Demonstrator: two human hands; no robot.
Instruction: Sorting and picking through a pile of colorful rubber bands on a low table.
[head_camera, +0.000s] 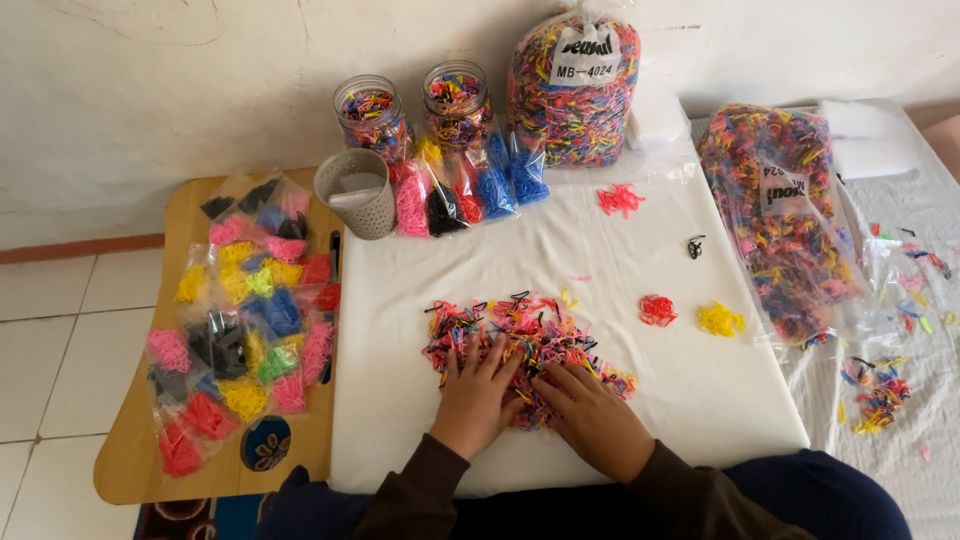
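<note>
A heap of small mixed-colour elastic bands lies in the middle of a white cloth-covered surface. My left hand rests flat on the near left of the heap with its fingers spread. My right hand lies palm down on the near right of the heap, fingertips among the bands. Small sorted clumps lie apart from the heap: red, yellow, pink-red and a few black bands.
Two glass jars and a big clear bag of mixed bands stand at the back; another bag lies at right. A grey perforated cup and small single-colour packets sit near it. More packets cover a wooden tray at left.
</note>
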